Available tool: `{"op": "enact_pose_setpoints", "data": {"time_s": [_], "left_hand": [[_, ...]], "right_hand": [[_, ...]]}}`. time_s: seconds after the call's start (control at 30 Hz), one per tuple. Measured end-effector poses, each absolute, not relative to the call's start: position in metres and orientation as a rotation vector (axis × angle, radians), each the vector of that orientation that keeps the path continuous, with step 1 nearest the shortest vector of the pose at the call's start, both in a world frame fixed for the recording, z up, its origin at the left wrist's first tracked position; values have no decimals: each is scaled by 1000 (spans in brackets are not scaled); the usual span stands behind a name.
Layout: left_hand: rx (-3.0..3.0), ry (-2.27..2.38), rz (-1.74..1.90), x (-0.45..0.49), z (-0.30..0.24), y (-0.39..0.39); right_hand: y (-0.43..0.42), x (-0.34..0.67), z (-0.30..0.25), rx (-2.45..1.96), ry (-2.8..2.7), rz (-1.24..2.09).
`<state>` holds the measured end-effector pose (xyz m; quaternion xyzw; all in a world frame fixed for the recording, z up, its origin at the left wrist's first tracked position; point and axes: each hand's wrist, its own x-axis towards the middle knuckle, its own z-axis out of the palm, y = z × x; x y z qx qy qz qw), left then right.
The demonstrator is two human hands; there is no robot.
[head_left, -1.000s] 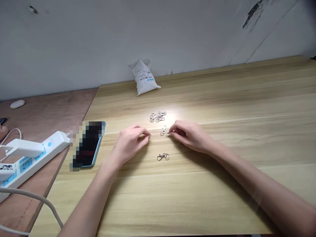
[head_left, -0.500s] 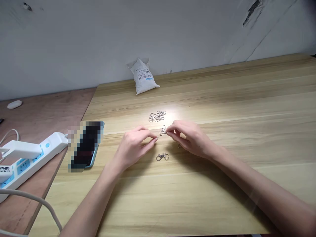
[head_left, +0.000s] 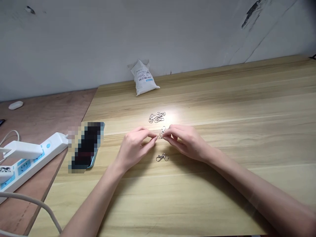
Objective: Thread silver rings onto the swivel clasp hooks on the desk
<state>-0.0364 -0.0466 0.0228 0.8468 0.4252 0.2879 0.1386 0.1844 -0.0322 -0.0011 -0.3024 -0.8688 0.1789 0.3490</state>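
Over the middle of the table, my left hand [head_left: 135,144] is closed in a pinch, a tiny metal piece just showing at its fingertips. Facing it from the right, my right hand [head_left: 186,140] pinches a small metal ring [head_left: 160,137], and the two sets of fingertips nearly meet. A silver swivel clasp [head_left: 163,129] shows just behind the right fingertips, partly covered; whether it is touched, I cannot tell. Nearer me lies another swivel clasp with a ring [head_left: 162,157]. Farther back sits a small pile of metal clasps [head_left: 157,117].
A white plastic packet [head_left: 144,79] with a label stands at the wall. To the left lie a phone [head_left: 89,144], partly blurred out, and a white power strip [head_left: 53,144] with plugs and a cable [head_left: 37,199]. A white oval object [head_left: 16,105] rests farther back.
My right hand has moved left and slightly nearer me, bringing its fingertips close to those of my left hand. My left hand has hardly moved.
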Motion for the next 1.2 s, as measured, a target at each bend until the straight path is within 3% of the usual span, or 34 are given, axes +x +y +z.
{"op": "enact_pose_setpoints", "data": {"time_s": [1.2], "left_hand": [[2414,1169,862,-35,19,-45]], "right_hand": [[-33,182,-2,-756,-2171,387]]}}
